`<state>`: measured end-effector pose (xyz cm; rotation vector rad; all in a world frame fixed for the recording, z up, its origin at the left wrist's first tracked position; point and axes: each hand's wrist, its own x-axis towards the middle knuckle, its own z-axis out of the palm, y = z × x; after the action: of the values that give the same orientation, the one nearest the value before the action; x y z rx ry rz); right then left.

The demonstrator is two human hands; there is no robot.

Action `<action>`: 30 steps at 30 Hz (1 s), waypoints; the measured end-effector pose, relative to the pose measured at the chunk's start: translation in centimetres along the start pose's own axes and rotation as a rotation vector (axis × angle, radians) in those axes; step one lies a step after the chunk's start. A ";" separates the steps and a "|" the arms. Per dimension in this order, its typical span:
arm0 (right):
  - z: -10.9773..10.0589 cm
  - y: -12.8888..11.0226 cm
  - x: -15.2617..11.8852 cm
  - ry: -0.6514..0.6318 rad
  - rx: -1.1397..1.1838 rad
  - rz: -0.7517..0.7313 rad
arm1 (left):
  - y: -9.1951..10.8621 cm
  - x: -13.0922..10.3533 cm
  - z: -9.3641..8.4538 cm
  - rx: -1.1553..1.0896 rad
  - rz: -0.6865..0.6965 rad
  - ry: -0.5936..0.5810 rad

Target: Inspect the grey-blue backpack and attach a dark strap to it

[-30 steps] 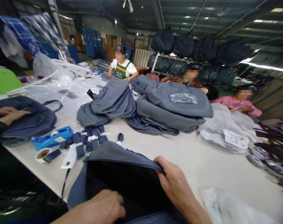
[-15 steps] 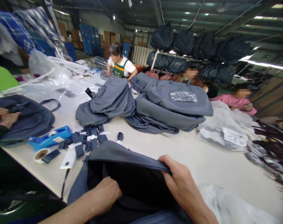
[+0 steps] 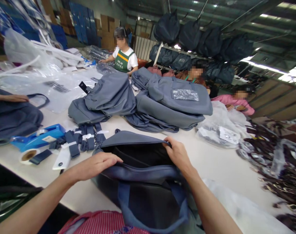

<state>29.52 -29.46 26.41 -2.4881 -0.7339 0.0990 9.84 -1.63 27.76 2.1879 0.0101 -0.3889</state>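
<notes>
Open blue-grey bag point(image 3: 157, 201) sat upright at the near side of the table point(image 3: 211, 162), right in front of the person, mouth gaping, dark inside; right hand point(image 3: 178, 152) was clamped on the far rim near its right end, thumb and fingers pinching the edge; left hand point(image 3: 96, 164) lay over the left end of the mouth, fingers extended and close together, fingertips at the rim; could not tell whether it gripped any fabric.

Main risk, as judged: the left side looked lightly held, so a pull from the right hand could have skewed the mouth or dragged the bag round; the soft walls looked likely to fold inward if the right pinch slipped, hiding the inside; the handle point(image 3: 124, 208) hung in a loop down the near face, close to the striped clothing point(image 3: 99, 222), and might have snagged if the bag was turned.

Clutter risk on the left; strap bundles point(image 3: 89, 139) lay just beside the bag's left end, with the white tag point(image 3: 62, 158), tape roll point(image 3: 29, 156) and blue tape dispenser point(image 3: 46, 135) further out; a leftward swing could have shoved them together; on the right, the loose clear plastic point(image 3: 235, 198) might have caught under the bag or forearm if either slid that way.
</notes>
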 end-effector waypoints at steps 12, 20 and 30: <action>-6.1 1.3 3.6 0.021 0.572 0.376 | -3.2 1.2 4.4 -0.046 -0.189 0.672; -10.5 -4.8 2.7 0.034 1.104 0.513 | -1.8 1.4 3.4 -0.326 -0.098 0.524; -1.1 -11.5 1.8 0.430 1.503 0.586 | 2.0 6.2 1.9 -0.825 -0.051 0.194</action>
<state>25.76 -20.91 33.44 -1.0951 0.2814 0.2116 15.53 -5.11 26.53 1.3992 0.2845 -0.1512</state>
